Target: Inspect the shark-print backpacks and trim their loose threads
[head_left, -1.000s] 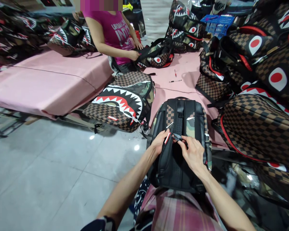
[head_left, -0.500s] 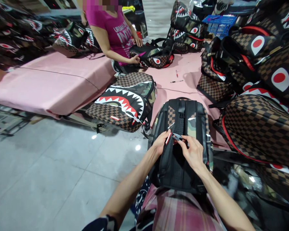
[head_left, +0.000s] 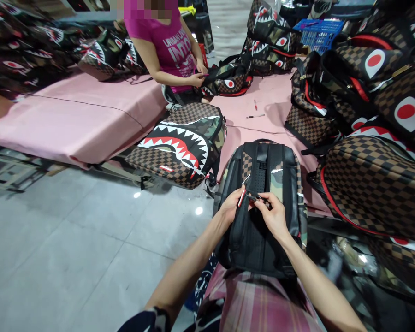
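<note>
A black-backed backpack [head_left: 263, 249] with checkered and camouflage panels lies back side up before me, its lower end against my lap. My left hand [head_left: 232, 205] is closed on the left shoulder strap, beside a small red-and-white label [head_left: 241, 198] on it. My right hand [head_left: 272, 214] pinches a small dark piece [head_left: 256, 197] between thumb and fingers, just right of the label. The piece is too small to name, and its tip reaches toward my left fingertips. Left of this bag, a shark-mouth backpack [head_left: 180, 143] rests front side up at the table's edge.
The pink-covered table [head_left: 269, 103] holds two pens, one black and white [head_left: 255, 116]. Checkered backpacks [head_left: 376, 175] are piled on the right. Across the table a co-worker in a magenta shirt [head_left: 173, 50] handles another backpack [head_left: 228, 78]. A blue basket [head_left: 318, 34] stands behind.
My right hand has shifted slightly left and down with the small piece, which has turned. My left hand keeps its grip. The co-worker's hands have come together by their backpack.
</note>
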{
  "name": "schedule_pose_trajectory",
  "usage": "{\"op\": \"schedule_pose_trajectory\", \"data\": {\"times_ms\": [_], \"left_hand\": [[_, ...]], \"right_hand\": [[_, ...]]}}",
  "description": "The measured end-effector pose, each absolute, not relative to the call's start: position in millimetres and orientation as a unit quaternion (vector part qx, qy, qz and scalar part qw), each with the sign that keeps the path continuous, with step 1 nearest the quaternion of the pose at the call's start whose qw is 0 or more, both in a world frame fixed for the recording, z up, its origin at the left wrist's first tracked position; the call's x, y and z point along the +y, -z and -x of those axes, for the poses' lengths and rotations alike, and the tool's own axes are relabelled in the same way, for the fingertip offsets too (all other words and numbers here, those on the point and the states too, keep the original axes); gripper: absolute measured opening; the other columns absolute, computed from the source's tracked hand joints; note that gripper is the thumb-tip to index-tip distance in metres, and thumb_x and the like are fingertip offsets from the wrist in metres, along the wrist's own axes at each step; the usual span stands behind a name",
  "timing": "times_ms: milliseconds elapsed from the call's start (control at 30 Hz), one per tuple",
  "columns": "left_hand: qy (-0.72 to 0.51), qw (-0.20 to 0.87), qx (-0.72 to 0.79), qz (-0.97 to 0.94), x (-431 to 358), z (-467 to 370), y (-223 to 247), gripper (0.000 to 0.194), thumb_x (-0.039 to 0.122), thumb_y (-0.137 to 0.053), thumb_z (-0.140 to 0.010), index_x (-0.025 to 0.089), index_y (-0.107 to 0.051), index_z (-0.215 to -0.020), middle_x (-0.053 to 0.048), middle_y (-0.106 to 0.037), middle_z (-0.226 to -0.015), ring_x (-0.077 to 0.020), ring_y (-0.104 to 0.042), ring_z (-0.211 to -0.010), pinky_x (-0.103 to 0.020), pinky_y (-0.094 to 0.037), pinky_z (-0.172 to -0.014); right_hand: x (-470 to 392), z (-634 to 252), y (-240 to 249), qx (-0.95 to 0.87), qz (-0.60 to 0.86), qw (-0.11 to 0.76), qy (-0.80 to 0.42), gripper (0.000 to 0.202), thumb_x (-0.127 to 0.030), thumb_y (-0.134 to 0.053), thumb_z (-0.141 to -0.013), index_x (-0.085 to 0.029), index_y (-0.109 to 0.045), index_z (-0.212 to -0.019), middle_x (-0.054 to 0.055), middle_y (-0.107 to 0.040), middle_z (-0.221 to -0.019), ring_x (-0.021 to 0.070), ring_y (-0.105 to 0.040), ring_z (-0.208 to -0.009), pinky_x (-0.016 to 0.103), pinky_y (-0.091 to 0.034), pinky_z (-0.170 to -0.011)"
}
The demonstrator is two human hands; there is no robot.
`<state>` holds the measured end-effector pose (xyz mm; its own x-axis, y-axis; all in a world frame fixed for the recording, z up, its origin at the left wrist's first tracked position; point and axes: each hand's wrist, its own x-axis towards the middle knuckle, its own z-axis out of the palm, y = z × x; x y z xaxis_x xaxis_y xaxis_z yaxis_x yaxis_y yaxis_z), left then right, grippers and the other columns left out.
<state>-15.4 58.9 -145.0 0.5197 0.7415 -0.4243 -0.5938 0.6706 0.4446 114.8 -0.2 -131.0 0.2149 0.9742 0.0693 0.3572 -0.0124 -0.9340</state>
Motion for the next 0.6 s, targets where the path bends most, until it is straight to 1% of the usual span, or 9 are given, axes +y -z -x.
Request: {"op": "schedule_pose_trajectory", "data": {"times_ms": [100, 267, 500, 600], "left_hand": [[-0.385, 0.861, 0.309, -0.118, 59, 16, 141, 0.022, 0.024, -0.054, -0.084, 0.011, -0.058, -0.067, -0.004, -0.062, -0.061, -0.018, -0.064, -0.072, -0.039, -0.051, -0.082], [-0.367, 0.875, 0.298, -0.102, 58, 17, 138, 0.026, 0.029, -0.051, -0.087, 0.01, -0.06, -0.071, -0.007, -0.065, -0.067, -0.0204, -0.065, -0.076, -0.042, -0.05, -0.084], [-0.373, 0.875, 0.292, -0.098, 60, 18, 142, 0.026, 0.025, -0.044, -0.09, 0.009, -0.06, -0.078, -0.008, -0.066, -0.071, -0.0181, -0.065, -0.072, -0.044, -0.049, -0.085], [-0.372, 0.88, 0.278, -0.102, 60, 17, 143, 0.029, 0.025, -0.04, -0.092, 0.009, -0.061, -0.082, -0.009, -0.066, -0.073, -0.018, -0.065, -0.072, -0.045, -0.049, -0.085]], "right_hand": [[0, -117, 130, -0.557, 0.623, 0.458, -0.302, 0.022, -0.039, -0.057, -0.078, -0.022, -0.064, -0.09, 0.001, -0.065, -0.079, 0.016, -0.057, -0.07, 0.028, -0.044, -0.066], [6, -123, 134, -0.59, 0.593, 0.469, -0.284, 0.017, -0.034, -0.059, -0.078, -0.022, -0.064, -0.088, 0.001, -0.065, -0.079, 0.0155, -0.058, -0.07, 0.028, -0.044, -0.066], [18, -135, 131, -0.676, 0.524, 0.473, -0.213, 0.012, -0.03, -0.057, -0.082, -0.022, -0.064, -0.086, 0.002, -0.065, -0.079, 0.0167, -0.057, -0.073, 0.031, -0.044, -0.07], [20, -137, 131, -0.68, 0.513, 0.479, -0.212, 0.01, -0.028, -0.058, -0.081, -0.022, -0.063, -0.087, 0.002, -0.064, -0.078, 0.0162, -0.056, -0.072, 0.031, -0.044, -0.07]]}}
